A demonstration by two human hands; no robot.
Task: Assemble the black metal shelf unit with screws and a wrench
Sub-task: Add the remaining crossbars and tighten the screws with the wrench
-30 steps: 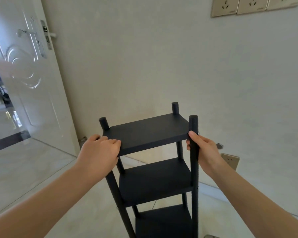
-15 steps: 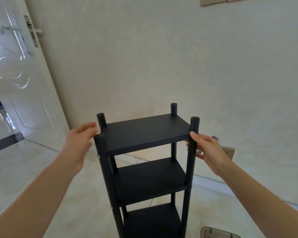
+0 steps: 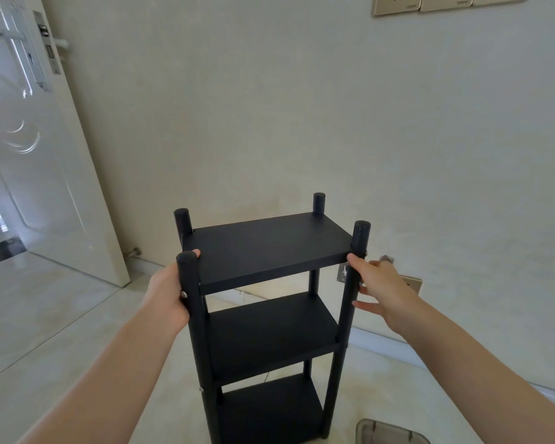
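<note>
Black metal three-tier shelf unit (image 3: 266, 248) stood upright on pale tiled floor (image 3: 45, 315) near cream wall (image 3: 302, 107). Left hand (image 3: 167, 293) gripped front-left post; right hand (image 3: 382, 283), fingers spread, touched front-right post.

White door (image 3: 29, 161) ajar at left, beige wall (image 3: 269, 107), wall sockets (image 3: 442, 3), pale tiled floor (image 3: 45, 331)

Shelf unit (image 3: 266, 251) base cut off below; left hand (image 3: 165, 294) fingers hidden behind post.
</note>
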